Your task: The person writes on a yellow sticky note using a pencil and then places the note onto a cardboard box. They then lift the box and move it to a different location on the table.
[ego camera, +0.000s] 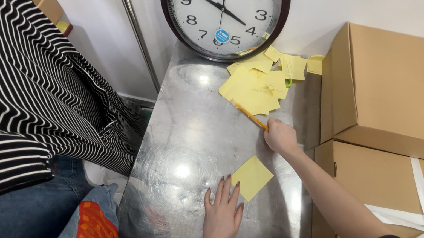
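Square yellow paper sticky note lies flat on the scuffed, shiny metal tabletop, just beside the fingertips of the left hand. That hand is spread flat, palm down, fingers wide and holding nothing; its fingertips touch or nearly touch the note's lower left edge, and I cannot tell which. The right hand sits farther from the body, beyond and a little to the right of the note, closed around a slim orange-yellow pencil whose free end angles up and away toward the loose heap of yellow paper notes. The pencil is well apart from the single note and overlaps the near edge of the heap.

By my judgement, the step in hand is the pause between notes: one sheet set apart and steadied, the pencil off it. Writing on that sheet would call for bringing the pencil tip back toward the body and pressing the sheet flat with the left fingers.

Past the heap a round dark-rimmed wall clock leans against the wall. Right of the right forearm stand brown cardboard boxes, one tied with white ribbon. Left of the left hand stands another person in a black-and-white striped top and blue jeans.
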